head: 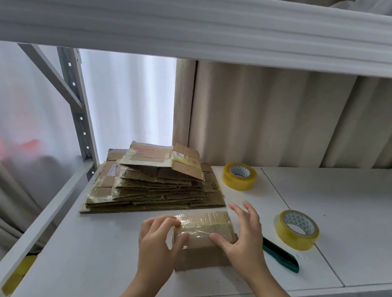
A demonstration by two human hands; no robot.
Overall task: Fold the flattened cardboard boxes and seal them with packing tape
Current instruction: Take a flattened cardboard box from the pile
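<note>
A small folded cardboard box [204,237] stands on the white shelf [95,254], with clear tape across its top. My left hand [157,244] grips the box's left end, fingers curled over the top edge. My right hand [243,236] rests on the box's right end, thumb pressing on the taped top and fingers spread and raised. Behind the box lies a stack of flattened cardboard boxes [152,182]. Two rolls of yellowish packing tape sit to the right, one far [239,176] and one near [297,229].
A green-handled cutter [280,257] lies just right of my right hand. An upper shelf board [204,22] hangs overhead. A grey metal upright [77,108] stands at the left rear. Beige curtains hang behind the shelf.
</note>
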